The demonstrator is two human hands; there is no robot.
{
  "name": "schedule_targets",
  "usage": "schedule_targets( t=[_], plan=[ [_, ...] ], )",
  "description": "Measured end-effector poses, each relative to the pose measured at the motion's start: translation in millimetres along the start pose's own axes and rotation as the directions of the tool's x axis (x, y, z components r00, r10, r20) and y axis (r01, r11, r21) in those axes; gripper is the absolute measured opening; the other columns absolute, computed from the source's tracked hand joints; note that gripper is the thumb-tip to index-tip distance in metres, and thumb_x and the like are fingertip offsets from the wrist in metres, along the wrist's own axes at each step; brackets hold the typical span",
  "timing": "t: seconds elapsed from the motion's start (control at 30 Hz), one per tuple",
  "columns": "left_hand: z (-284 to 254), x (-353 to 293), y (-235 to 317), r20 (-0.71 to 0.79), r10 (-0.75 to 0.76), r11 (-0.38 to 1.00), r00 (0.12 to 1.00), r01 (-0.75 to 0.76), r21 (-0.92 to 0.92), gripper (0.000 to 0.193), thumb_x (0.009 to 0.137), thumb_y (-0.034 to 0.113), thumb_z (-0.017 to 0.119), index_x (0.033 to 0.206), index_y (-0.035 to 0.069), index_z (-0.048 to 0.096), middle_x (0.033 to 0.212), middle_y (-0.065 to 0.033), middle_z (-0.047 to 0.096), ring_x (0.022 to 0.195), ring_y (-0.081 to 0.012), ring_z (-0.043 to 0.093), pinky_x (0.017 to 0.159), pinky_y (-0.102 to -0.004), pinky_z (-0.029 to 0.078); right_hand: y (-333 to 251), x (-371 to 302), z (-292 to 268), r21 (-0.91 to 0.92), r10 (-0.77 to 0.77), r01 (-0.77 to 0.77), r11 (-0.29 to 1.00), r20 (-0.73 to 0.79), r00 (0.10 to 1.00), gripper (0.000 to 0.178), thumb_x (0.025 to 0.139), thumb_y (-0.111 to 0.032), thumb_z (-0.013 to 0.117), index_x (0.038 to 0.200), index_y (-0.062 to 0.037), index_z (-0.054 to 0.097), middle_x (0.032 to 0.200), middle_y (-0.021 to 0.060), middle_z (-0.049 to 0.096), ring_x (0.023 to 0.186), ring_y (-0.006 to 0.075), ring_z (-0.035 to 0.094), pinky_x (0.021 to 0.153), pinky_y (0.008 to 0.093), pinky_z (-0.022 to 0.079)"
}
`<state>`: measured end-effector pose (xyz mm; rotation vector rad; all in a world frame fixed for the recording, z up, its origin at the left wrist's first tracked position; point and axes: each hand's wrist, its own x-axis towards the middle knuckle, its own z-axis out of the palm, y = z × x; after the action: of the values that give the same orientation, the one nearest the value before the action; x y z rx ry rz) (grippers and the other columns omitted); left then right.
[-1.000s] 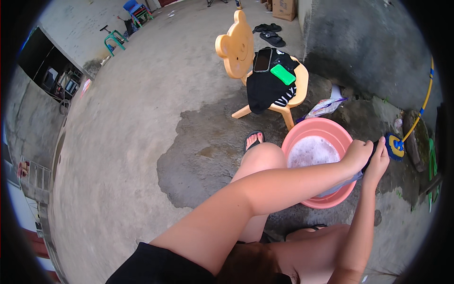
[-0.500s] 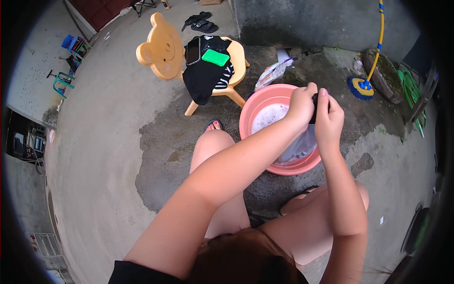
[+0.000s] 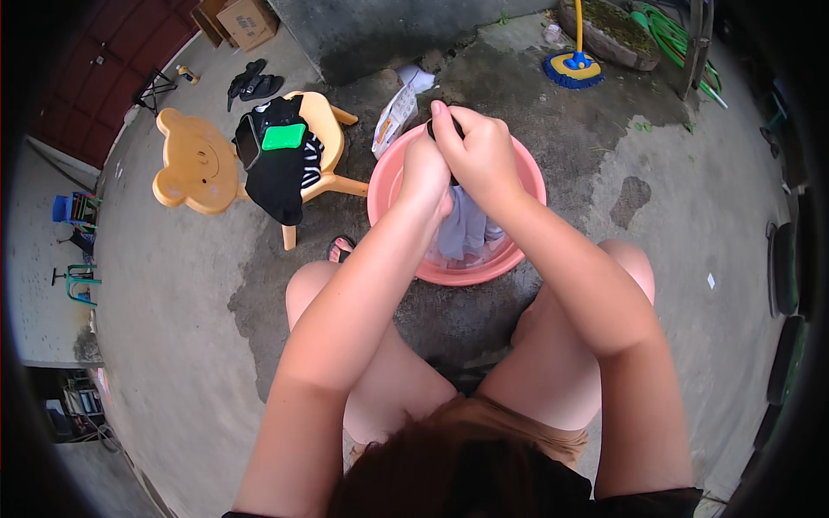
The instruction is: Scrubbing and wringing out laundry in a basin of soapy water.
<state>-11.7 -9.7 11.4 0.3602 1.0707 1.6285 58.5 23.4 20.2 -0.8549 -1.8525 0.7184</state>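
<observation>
Two bare hands are pressing together over the far half of a pink basin, which is standing on the wet floor beyond the person's parted knees. The left hand is curling around a black cloth, its grip sitting narrow. The right hand is leaning against it, thumb pointing away from the body, and its grip is wrapping the same cloth. A pale grey cloth is hanging beneath the hands and trailing into the basin (the hands are hiding its upper end, so I am failing to tell whether both cloths are forming one piece).

Left of the basin, a yellow chair with a bear-face backrest is carrying black clothes, with a phone and a bright green slab lying on top. A printed packet is leaning just behind the basin. Black sandals are resting behind the chair, while a blue-and-yellow mop is standing farther right, near a green hose.
</observation>
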Motion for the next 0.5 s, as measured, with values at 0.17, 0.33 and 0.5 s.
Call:
schedule_targets(
  t=[0.17,0.33,0.5],
  plan=[
    [11.7,-21.2,11.8,-0.031,0.013,0.987,0.999,-0.008,0.163,0.031,0.096,0.027,0.042,0.095,0.001,0.059,0.088,-0.0063,0.061,0.078,-0.0137,0.060,0.069,-0.0313,0.048,3.8,6.1,-11.5,0.084,0.118,-0.112,0.990,-0.070,0.990,0.043,0.091,-0.036,0.053,0.068,0.0000,0.062,0.059,0.0222,0.056,0.053,0.0393,0.056,0.051,0.0435,0.043],
    [-8.6,-5.0,9.2,-0.025,-0.014,0.997,1.000,0.016,0.075,0.025,0.096,0.027,0.045,0.096,0.006,0.057,0.087,-0.0049,0.060,0.079,-0.0142,0.060,0.067,-0.0325,0.050,3.8,-1.2,3.0,0.027,0.014,-0.014,1.000,0.002,1.000,0.044,0.090,-0.038,0.055,0.067,-0.0005,0.061,0.058,0.0208,0.056,0.055,0.0388,0.057,0.052,0.0435,0.044],
    [-11.5,-8.0,40.7,0.153,-0.037,0.992,0.988,0.018,0.125,0.041,0.096,0.037,0.047,0.109,0.000,0.062,0.106,-0.0134,0.067,0.096,-0.0243,0.066,0.088,-0.0403,0.052,52.0,36.1,-22.3,0.300,0.217,-0.334,0.894,0.361,0.907,0.052,0.091,-0.048,0.053,0.092,0.0009,0.069,0.080,0.0130,0.068,0.074,0.0189,0.064,0.070,0.0327,0.048]
  ],
)
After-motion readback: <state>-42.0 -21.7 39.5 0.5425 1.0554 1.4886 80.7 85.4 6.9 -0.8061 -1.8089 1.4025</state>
